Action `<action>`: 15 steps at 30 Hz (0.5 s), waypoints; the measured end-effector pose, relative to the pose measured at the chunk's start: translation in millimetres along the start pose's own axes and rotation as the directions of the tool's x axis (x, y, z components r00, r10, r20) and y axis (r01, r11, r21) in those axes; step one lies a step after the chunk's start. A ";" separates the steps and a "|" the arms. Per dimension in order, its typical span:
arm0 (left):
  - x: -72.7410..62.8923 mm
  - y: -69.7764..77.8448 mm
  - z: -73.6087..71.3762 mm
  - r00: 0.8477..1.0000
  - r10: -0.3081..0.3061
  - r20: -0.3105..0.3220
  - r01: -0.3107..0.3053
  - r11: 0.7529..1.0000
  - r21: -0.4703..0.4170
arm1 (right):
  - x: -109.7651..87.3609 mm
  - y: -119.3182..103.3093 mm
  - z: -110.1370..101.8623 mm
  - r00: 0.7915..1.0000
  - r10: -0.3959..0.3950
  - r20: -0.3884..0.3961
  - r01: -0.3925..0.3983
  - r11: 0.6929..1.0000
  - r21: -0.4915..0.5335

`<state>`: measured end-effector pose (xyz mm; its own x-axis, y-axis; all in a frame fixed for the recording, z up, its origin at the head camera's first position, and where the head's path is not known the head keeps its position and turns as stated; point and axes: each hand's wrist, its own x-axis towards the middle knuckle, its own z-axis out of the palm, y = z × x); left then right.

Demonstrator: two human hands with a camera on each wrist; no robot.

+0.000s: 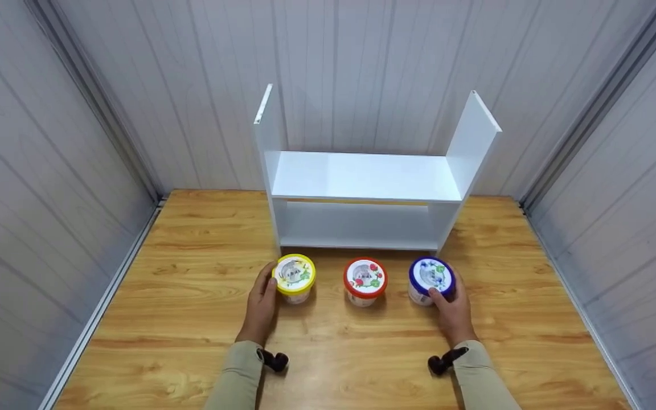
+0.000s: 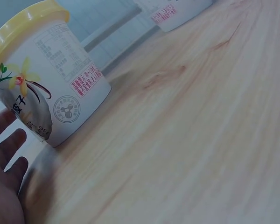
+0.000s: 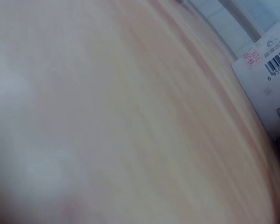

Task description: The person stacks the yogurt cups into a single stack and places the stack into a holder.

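Note:
Three white tubs with coloured lids stand upright in a row on the wooden table. My left hand (image 1: 261,302) lies along the left side of the yellow-lidded tub (image 1: 294,275), its fingers loosely bent. In the left wrist view that tub (image 2: 65,74) shows a vanilla flower print, with fingertips (image 2: 17,137) beside its lower wall. On the right, my right hand (image 1: 453,304) holds the blue-lidded tub (image 1: 431,276), thumb at the front of the lid and fingers round the right side. Between them is the red-lidded tub (image 1: 365,281), which neither hand touches.
A white two-tier shelf (image 1: 362,176) with tall side panels stands right behind the tubs. Pale panelled walls (image 1: 362,74) enclose the table (image 1: 203,250) at the back and both sides. Dark wrist cameras (image 1: 275,361) are strapped over the sleeves.

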<state>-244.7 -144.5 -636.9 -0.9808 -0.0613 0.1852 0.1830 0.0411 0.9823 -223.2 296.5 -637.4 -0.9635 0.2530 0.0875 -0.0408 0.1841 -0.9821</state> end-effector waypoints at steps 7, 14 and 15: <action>-0.7 -4.3 1.1 1.000 0.014 -0.002 -0.014 1.000 0.014 | 0.1 -0.8 -2.7 1.000 0.013 -0.006 -0.013 1.000 -0.025; -2.0 -4.3 1.1 0.999 0.033 -0.010 -0.032 0.998 0.055 | -3.5 -12.9 -2.8 0.999 0.051 0.011 -0.051 0.998 -0.031; -1.9 -4.3 1.1 0.999 0.037 -0.015 -0.036 0.998 0.061 | -5.4 -17.5 -2.2 0.999 0.052 0.013 -0.052 0.998 -0.030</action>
<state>-243.7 -143.5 -641.6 -0.9723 -0.0750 0.2215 0.2133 0.1038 0.9715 -216.7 294.1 -620.3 -0.9677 0.2496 0.0339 0.0169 0.1988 -0.9799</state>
